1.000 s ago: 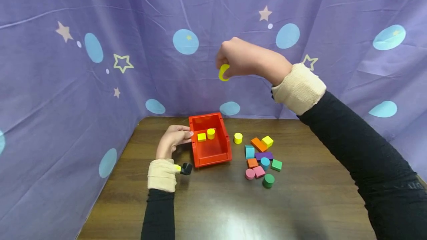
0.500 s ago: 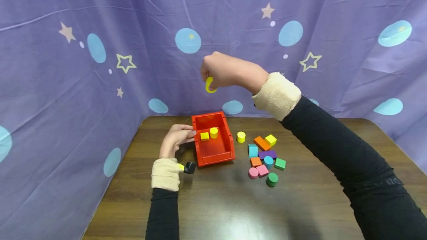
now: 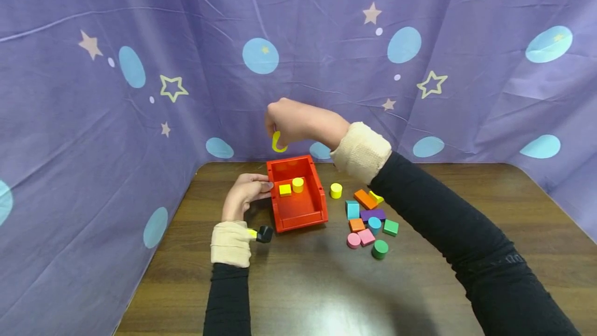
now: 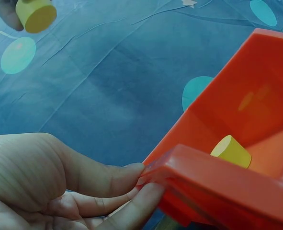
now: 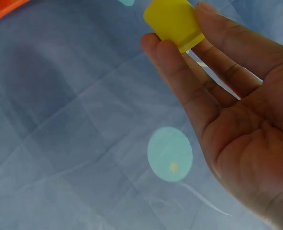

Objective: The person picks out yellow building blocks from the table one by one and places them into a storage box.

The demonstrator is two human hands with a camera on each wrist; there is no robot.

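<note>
My right hand [image 3: 300, 123] pinches a yellow cylinder block [image 5: 174, 23] between thumb and fingertips. In the head view it is raised over the back of a red plastic bin [image 3: 303, 222], and the thumb covers part of the cylinder. At the bin's left side, my left hand [image 3: 244, 196] grips the wall's rim, thumb on one face and fingers on the other, as the left wrist view shows. Inside the bin lie a yellow rectangular block [image 3: 285, 190] and a second yellow cylinder [image 3: 297, 185].
Right of the bin stands another yellow cylinder [image 3: 336, 191]. Beyond it spreads a loose group of coloured blocks, among them an orange block [image 3: 365, 199], a purple block [image 3: 373, 215] and a green cylinder [image 3: 380, 249]. A purple patterned curtain [image 3: 289, 14] hangs behind the wooden table [image 3: 298, 284].
My right hand has come down and to the left with the yellow cylinder, from high above the table to over the bin's back edge. The left hand keeps its grip on the bin.
</note>
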